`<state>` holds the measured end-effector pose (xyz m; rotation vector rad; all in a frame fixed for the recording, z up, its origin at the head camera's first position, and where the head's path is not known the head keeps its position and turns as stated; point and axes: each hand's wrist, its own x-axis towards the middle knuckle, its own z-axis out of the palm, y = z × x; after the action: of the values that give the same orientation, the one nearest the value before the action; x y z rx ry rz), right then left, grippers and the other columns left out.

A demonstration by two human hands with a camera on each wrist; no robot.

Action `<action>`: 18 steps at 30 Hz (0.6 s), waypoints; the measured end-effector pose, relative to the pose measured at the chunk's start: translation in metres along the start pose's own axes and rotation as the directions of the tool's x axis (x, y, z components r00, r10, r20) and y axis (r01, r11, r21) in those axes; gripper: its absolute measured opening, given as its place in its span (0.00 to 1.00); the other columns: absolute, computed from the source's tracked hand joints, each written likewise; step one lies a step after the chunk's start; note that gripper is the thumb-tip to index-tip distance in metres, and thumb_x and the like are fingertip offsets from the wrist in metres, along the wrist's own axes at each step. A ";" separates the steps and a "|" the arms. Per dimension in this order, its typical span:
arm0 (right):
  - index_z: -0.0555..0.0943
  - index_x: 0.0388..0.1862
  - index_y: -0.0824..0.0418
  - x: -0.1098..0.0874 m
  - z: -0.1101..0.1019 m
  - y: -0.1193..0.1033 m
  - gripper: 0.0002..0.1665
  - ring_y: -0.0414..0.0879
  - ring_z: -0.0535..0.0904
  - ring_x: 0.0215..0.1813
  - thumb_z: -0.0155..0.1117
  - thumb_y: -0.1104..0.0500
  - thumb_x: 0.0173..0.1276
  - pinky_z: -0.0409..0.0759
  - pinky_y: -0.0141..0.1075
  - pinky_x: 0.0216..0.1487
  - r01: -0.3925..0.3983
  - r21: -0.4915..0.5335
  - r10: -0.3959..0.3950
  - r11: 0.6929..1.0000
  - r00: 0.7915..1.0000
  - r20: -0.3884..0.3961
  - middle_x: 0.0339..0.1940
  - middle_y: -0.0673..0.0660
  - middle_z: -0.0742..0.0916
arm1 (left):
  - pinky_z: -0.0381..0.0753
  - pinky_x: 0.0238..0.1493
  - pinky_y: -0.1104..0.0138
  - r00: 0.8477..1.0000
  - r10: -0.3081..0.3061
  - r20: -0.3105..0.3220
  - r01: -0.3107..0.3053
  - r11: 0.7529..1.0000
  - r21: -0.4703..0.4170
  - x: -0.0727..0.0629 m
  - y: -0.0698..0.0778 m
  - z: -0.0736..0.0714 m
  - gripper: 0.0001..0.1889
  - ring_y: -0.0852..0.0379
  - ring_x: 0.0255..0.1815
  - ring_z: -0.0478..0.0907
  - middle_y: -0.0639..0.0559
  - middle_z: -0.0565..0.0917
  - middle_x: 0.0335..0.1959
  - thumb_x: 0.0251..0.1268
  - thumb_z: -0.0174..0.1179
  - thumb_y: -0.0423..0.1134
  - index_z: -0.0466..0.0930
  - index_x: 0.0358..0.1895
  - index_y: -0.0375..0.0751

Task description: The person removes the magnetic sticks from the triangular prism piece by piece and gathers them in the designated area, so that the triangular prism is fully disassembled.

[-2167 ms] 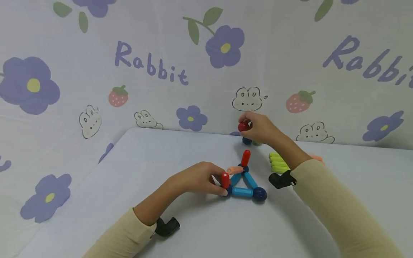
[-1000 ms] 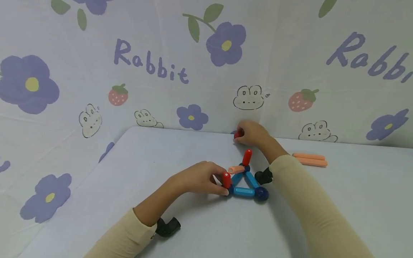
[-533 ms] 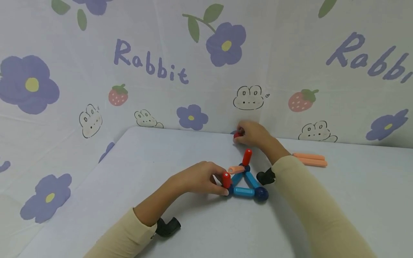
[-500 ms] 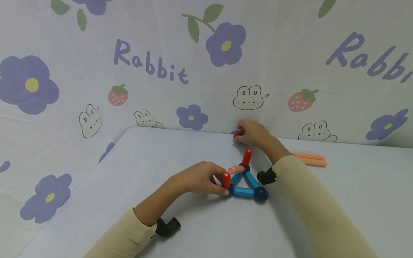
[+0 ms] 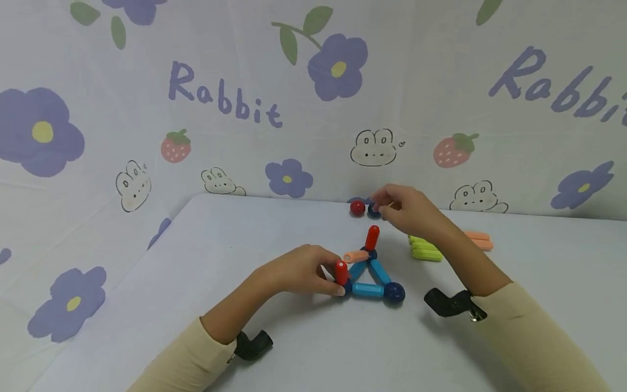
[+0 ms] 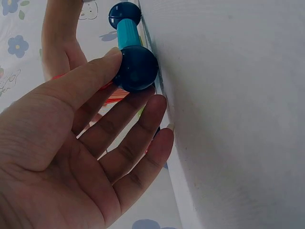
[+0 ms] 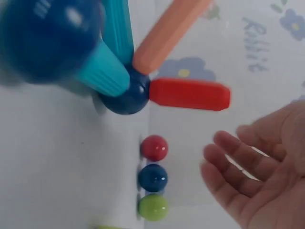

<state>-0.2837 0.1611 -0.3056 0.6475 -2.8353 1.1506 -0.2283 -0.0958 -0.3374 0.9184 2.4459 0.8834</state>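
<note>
Triangle frame [image 5: 380,271]: lower centre of the head view, blue rods joining dark blue balls; two red rods [image 5: 372,238] rise from its corners, and an orange rod [image 5: 356,256] juts from the back one.
Left hand [image 5: 301,270]: thumb and a finger clamped on the corner ball [image 6: 139,71], the remaining fingers loosely spread.
Right hand [image 5: 409,209]: fingers softly bent, holding nothing, apart from the spare balls in the right wrist view.
Spare balls: red ball [image 7: 154,148], blue ball [image 7: 153,178] and lime ball [image 7: 153,207] in a row, bottom centre of the right wrist view.
Step in hand: apparently steadying the frame while the spare pieces are sorted; the next move likely calls for a clean pinch on one piece without jolting the frame.
Change: half a second ago the right hand held the red ball; now that ball sits free, and lime rods [image 5: 425,249] show again.
</note>
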 end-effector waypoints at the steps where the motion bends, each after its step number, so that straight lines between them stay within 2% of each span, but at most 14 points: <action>1: 0.79 0.57 0.65 -0.006 0.001 0.000 0.16 0.56 0.82 0.49 0.58 0.66 0.72 0.83 0.48 0.51 0.008 0.012 -0.009 1.000 1.000 0.021 0.49 0.61 0.86 | 0.82 0.42 0.69 1.000 0.002 0.001 -0.002 1.000 -0.002 0.000 0.000 0.000 0.12 0.60 0.39 0.83 0.61 0.85 0.37 0.61 0.73 0.40 0.86 0.47 0.47; 7: 0.79 0.58 0.67 -0.025 0.012 0.003 0.20 0.52 0.84 0.44 0.67 0.66 0.67 0.85 0.42 0.44 0.044 0.042 -0.050 0.998 0.988 0.148 0.47 0.60 0.86 | 0.82 0.42 0.70 1.000 -0.003 0.002 0.003 1.000 -0.003 0.000 -0.002 0.000 0.13 0.60 0.39 0.83 0.61 0.85 0.38 0.61 0.72 0.41 0.86 0.48 0.47; 18: 0.79 0.56 0.70 -0.026 0.033 0.009 0.18 0.56 0.84 0.51 0.67 0.66 0.69 0.84 0.45 0.51 -0.043 0.200 0.011 0.979 0.988 0.157 0.45 0.60 0.88 | 0.82 0.42 0.69 1.000 0.004 0.009 -0.004 1.000 -0.009 -0.001 0.001 -0.001 0.13 0.59 0.40 0.84 0.60 0.85 0.39 0.62 0.72 0.41 0.86 0.48 0.46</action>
<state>-0.2590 0.1550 -0.3399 0.7413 -2.8837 1.4712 -0.2279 -0.0963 -0.3363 0.9224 2.4315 0.8899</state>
